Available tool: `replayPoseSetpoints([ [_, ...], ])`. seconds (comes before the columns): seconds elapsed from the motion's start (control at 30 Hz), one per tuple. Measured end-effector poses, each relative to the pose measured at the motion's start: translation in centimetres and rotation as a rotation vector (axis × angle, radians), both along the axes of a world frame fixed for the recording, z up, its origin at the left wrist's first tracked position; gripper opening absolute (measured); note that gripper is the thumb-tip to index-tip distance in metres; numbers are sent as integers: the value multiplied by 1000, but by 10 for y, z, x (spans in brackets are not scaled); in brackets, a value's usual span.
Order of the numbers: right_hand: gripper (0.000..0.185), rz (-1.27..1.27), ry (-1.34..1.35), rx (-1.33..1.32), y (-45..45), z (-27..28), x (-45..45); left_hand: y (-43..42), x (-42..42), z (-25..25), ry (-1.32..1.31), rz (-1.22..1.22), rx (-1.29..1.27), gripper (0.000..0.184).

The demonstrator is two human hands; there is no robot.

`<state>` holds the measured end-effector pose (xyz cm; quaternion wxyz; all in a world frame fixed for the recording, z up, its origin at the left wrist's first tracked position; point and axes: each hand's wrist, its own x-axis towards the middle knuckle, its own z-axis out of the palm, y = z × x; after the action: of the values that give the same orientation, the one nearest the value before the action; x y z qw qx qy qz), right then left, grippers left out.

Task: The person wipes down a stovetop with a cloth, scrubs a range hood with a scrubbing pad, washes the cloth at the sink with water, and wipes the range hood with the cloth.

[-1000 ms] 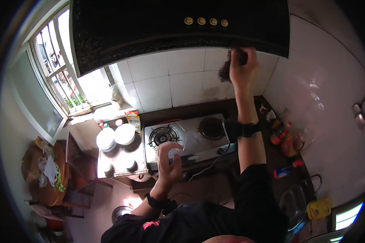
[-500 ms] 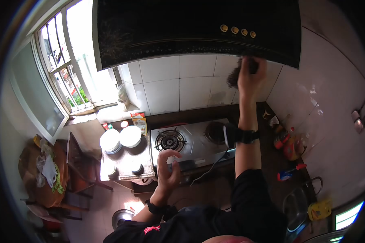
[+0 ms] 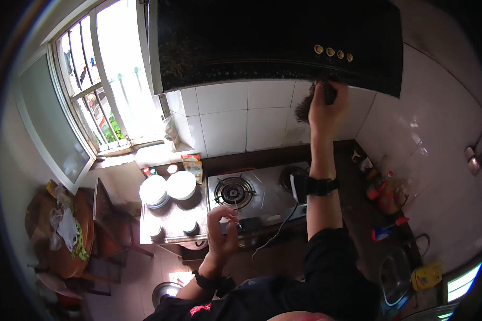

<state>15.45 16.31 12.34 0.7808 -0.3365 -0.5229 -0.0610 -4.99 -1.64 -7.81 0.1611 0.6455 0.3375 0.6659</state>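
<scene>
My right hand [image 3: 328, 109] is raised to the lower edge of the black range hood [image 3: 241, 48], below its row of gold-coloured knobs. Its fingers are wrapped round a dark, shaggy scouring pad [image 3: 303, 108], partly hidden by the hand. Whether the pad touches the hood's underside I cannot tell. Lower down, my left hand [image 3: 220, 235] hovers in front of the gas stove [image 3: 262, 196], its fingers curved and apart from the thumb, with nothing visible in them. A burner [image 3: 233, 193] lies just beyond it.
Left of the stove, stacked white bowls [image 3: 181, 185] and plates stand on a counter. Bottles [image 3: 383, 195] line the right wall near a sink [image 3: 395, 278]. A round wooden table [image 3: 37, 230] and a chair [image 3: 110, 219] stand at the left, below an open barred window [image 3: 112, 75].
My right hand has moved left along the hood's lower edge with the scouring pad. The whole view has shifted slightly. My left hand stays in front of the stove.
</scene>
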Motion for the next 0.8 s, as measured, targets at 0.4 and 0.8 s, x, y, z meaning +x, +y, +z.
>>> replayPoseSetpoints([
  [0.4,16,5,-427,122,-33,-1,-95,-18,-29,-1,-32,-6,-43,22],
  [0.8,16,-22,-346,118,-28,0,-118,-56,-53,-5,-104,14,-43,32],
])
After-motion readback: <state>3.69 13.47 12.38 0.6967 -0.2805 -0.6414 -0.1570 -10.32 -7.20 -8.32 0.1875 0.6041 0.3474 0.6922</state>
